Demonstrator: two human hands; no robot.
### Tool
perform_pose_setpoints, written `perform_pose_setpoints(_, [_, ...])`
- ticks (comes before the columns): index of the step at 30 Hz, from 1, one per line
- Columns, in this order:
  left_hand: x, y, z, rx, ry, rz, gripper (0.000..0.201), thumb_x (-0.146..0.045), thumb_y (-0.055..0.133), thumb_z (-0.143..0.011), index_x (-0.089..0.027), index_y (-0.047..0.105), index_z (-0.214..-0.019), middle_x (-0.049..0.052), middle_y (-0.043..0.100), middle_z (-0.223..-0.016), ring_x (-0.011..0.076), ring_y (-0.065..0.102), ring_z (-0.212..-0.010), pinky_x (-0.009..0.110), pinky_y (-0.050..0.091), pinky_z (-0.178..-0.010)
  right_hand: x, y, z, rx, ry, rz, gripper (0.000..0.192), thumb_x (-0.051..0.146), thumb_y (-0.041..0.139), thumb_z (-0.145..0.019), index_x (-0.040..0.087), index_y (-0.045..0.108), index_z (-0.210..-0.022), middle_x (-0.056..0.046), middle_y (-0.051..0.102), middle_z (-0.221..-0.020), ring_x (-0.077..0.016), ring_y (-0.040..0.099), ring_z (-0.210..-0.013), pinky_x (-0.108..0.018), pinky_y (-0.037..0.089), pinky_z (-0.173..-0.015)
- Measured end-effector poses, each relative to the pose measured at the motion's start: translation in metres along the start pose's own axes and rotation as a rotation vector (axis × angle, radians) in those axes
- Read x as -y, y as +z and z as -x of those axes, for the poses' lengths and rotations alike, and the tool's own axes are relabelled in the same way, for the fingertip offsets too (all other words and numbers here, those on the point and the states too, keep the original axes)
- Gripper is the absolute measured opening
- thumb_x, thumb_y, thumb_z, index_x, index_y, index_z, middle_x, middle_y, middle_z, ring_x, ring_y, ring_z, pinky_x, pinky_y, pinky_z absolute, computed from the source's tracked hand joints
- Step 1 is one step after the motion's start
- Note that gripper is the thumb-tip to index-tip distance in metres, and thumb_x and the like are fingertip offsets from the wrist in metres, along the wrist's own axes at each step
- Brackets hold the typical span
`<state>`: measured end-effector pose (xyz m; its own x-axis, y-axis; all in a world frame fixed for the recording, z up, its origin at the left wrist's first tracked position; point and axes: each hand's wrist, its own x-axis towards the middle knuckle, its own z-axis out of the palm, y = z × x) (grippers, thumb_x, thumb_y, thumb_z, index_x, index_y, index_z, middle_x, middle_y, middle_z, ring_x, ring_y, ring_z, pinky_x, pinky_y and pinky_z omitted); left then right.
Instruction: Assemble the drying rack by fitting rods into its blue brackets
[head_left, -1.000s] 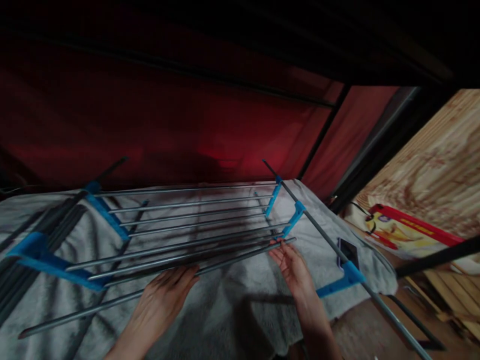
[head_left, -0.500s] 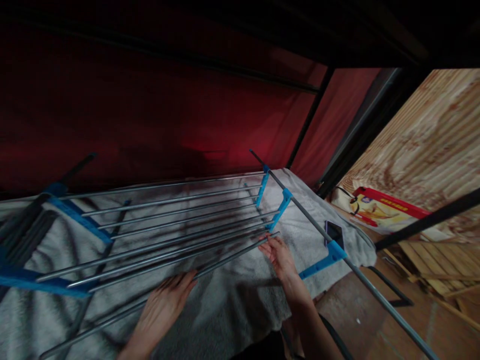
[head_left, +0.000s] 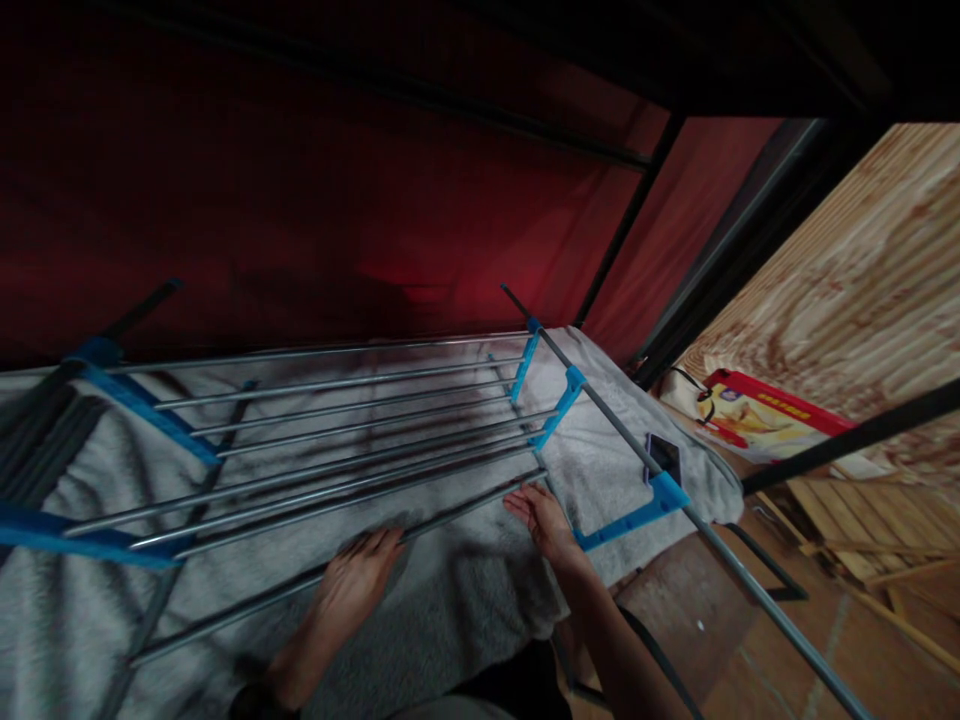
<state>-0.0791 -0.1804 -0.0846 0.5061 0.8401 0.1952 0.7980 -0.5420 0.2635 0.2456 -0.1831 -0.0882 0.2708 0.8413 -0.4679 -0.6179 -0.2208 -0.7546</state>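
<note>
A drying rack with blue plastic brackets [head_left: 559, 410] and several grey metal rods lies before me. My left hand [head_left: 356, 580] is closed over the middle of a loose grey rod [head_left: 232, 617], its fingers wrapped down across it. Near that rod's right end is my right hand [head_left: 544, 520], fingers stretched out and pressed against the rod, not wrapped round it. The rod's right end meets a dark leg tube by a blue bracket [head_left: 630, 515]. Its left end lies at another dark leg tube [head_left: 161, 600].
A grey fleece blanket [head_left: 450, 590] lies under the rack. A phone [head_left: 664, 458] rests on it at the right, behind a long side tube [head_left: 765, 595]. Beyond stand a red and yellow box [head_left: 772, 415] and a wooden slatted piece [head_left: 862, 525]. Dark red cloth [head_left: 337, 240] hangs behind.
The rod has moved away from me towards the rack's leg tubes. My right hand's fingers have straightened off the rod's end and slid slightly left; my left hand stays on the rod.
</note>
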Motion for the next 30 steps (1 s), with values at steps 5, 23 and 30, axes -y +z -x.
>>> perform_pose_setpoints(5, [0.001,-0.003,-0.004,-0.019,0.032,-0.016,0.036,-0.031,0.034,-0.101,-0.020,0.066,-0.112,0.007,0.076,-0.102,0.0217,0.072,-0.088,0.034,0.056,-0.076,0.005,-0.002,0.005,0.083,0.000,-0.033,0.029,0.031,0.087,-0.065,0.021,0.062,-0.074,-0.001,0.072,-0.076,-0.0166,0.072,-0.078,-0.033,0.059,-0.084])
perform_pose_setpoints(23, [-0.021,-0.038,-0.002,-0.029,-0.007,-0.068,0.030,-0.019,0.042,-0.099,-0.020,0.064,-0.119,0.007,0.073,-0.107,0.0225,0.067,-0.095,0.038,0.051,-0.087,0.011,0.004,0.021,0.039,-0.042,-0.026,0.029,0.030,0.089,-0.062,0.020,0.069,-0.080,-0.001,0.076,-0.090,-0.0136,0.071,-0.080,-0.028,0.059,-0.083])
perform_pose_setpoints(30, [-0.021,-0.047,0.007,-0.074,-0.094,-0.039,0.027,-0.021,0.043,-0.101,-0.020,0.064,-0.117,0.007,0.071,-0.107,0.0218,0.064,-0.095,0.039,0.046,-0.091,0.011,-0.008,0.020,0.015,-0.059,-0.038,0.025,0.031,0.087,-0.067,0.019,0.070,-0.081,0.000,0.075,-0.092,-0.0124,0.071,-0.087,-0.026,0.058,-0.091])
